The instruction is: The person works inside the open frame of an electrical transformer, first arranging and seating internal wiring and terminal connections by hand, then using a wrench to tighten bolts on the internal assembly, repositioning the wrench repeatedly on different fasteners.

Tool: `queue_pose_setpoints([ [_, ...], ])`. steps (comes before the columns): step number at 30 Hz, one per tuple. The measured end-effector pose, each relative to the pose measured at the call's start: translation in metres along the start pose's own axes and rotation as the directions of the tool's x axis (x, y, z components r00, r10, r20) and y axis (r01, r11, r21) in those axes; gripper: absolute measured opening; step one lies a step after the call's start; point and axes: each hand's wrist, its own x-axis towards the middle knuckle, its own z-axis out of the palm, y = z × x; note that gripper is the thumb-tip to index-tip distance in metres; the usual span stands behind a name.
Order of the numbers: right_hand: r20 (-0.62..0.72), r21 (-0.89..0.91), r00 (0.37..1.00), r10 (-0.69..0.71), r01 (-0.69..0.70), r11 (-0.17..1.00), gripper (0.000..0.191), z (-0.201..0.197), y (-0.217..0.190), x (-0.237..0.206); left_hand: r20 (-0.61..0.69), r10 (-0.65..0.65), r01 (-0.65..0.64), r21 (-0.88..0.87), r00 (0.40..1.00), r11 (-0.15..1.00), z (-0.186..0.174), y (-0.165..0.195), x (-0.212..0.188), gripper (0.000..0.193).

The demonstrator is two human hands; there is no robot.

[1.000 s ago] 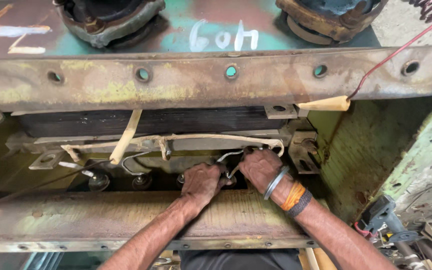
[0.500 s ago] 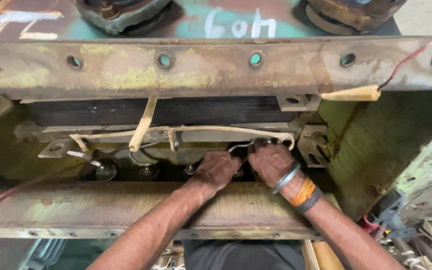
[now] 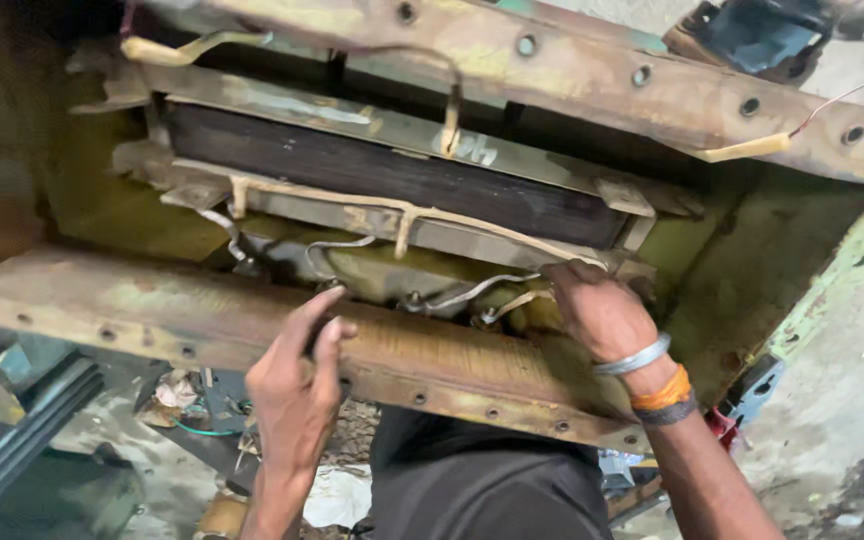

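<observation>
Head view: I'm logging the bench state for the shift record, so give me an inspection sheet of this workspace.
Surface: rusty near rail of the metal frame, with bolt holes along its edge.
Job's things: dark laminated core between the rails; pale strip lead running across it.
Clutter: scraps and paper on the floor below.
Grippers: left hand rests on the near rail, fingers open; right hand, with bangle and orange band at the wrist, has its grip at the strip lead's end.
Cables: thin red wire by the far rail.
Surroundings: green panel at right.
</observation>
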Motion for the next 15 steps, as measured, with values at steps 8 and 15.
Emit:
queue_pose_setpoints([
  [8,-0.171,0.194,0.979,-0.114,0.147,0.970,0.021,-0.051,-0.078,-0.045,-0.308,-0.502,0.277,-0.554,0.808,0.785,0.007,-0.103,-0.139,0.028],
  [15,-0.221,0.294,0.975,-0.021,0.087,0.952,0.023,-0.029,-0.151,-0.116,-0.181,-0.573,0.438,-0.478,0.799,0.761,0.043,-0.200,-0.165,0.025],
])
